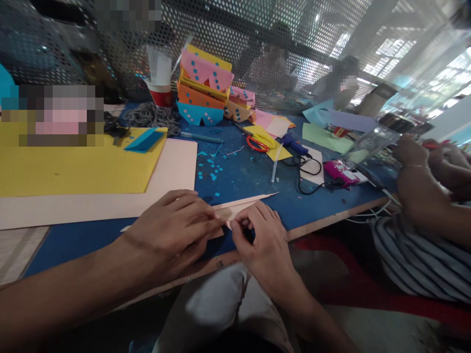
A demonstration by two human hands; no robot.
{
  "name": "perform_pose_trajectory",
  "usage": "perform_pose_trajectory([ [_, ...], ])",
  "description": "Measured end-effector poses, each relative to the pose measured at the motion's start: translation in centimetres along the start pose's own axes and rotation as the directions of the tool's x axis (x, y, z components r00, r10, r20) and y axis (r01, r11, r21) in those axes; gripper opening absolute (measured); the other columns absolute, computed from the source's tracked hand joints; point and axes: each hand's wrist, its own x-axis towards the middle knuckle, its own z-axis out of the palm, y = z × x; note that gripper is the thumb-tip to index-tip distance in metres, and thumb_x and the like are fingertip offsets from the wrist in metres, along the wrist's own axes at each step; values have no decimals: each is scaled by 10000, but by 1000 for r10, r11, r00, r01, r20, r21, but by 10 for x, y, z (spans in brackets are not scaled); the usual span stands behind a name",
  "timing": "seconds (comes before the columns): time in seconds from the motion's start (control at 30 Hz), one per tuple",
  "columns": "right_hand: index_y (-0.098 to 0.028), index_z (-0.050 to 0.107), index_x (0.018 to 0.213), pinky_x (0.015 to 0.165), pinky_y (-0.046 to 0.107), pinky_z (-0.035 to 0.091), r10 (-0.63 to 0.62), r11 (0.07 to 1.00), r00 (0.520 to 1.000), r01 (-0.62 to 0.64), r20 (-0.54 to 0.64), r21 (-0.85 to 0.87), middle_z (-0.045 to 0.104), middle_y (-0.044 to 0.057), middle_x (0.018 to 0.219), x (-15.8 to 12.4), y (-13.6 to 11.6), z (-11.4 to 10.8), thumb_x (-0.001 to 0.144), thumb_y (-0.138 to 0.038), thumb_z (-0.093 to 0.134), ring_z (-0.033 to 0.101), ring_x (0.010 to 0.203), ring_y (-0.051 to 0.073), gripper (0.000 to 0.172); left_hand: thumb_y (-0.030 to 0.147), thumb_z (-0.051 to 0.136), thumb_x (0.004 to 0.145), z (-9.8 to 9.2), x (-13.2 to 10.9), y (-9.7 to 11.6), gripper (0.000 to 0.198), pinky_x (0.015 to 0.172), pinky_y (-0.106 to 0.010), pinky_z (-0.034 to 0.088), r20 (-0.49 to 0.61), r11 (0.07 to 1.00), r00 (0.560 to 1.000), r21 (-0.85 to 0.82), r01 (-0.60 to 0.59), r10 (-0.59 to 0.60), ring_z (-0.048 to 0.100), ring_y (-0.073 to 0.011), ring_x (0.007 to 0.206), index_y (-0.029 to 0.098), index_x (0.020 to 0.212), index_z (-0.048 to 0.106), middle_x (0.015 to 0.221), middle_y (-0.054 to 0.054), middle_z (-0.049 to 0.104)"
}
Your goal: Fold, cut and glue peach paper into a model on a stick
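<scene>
A pale folded piece of paper (pixel 235 210) lies at the near edge of the blue tabletop, with a long narrow strip along its far side tapering to a point at the right. My left hand (pixel 176 223) is closed on its left part, fingertips pressed together over the paper and partly hiding it. Thumb and fingers of my right hand (pixel 261 228) pinch the paper close beside the left fingertips. Under and beyond my left hand are a large pale sheet (pixel 180 166) and a yellow sheet (pixel 121 171), with a folded blue paper (pixel 145 140) on top.
Blue paper scraps (pixel 213 171) are scattered ahead. Orange-and-yellow scissors (pixel 259 141), a blue glue gun (pixel 294 144) with its cord, and a glue stick (pixel 275 164) lie beyond. Decorated paper masks (pixel 204 88) stand by a red-and-white cup (pixel 160 90). Another person's arm (pixel 419 186) is at right.
</scene>
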Motion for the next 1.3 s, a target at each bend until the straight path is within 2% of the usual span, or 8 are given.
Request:
perform_pose_trajectory([
  [0.3,-237,609,874,880,397,422,-6,1000,1000,7,-11,8,698,0,940,-1,0,0,987,-150,644,617,926,206,147,126,555,959,1,0,0,351,1003,-460,484,-3,1000,1000,1,1,-1,692,-232,997,245,1236,734,1093,-48,782],
  [0.5,-238,618,878,880,398,434,3,1000,1000,-3,7,6,702,6,949,1,-3,-2,989,-156,643,623,936,212,140,132,557,958,0,0,-2,359,988,-450,497,0,999,999,25,-41,41,691,-228,999,254,1252,723,1098,-50,787],
  [0.77,-233,620,880,873,404,441,5,1000,1000,-5,2,3,702,18,953,1,-2,-1,985,-163,636,630,932,220,127,122,560,962,0,2,2,339,998,-467,487,-8,1000,1000,6,-20,20,691,-228,986,255,1226,725,1095,-52,780],
  [1.0,-237,616,877,871,394,445,-3,1000,1000,3,-5,-11,706,19,951,0,-2,0,982,-158,627,634,937,218,133,130,569,957,-2,4,4,313,976,-445,490,12,1000,1000,4,0,0,698,-227,977,257,1179,752,1069,-42,779],
  [1.3,-240,608,902,883,402,443,2,1000,1000,-2,-7,7,712,21,978,-1,-3,-1,1017,-197,608,636,952,221,122,129,521,980,-1,7,7,252,961,-475,499,17,999,1000,45,-2,1,696,-248,968,228,1063,737,1014,-54,782],
])
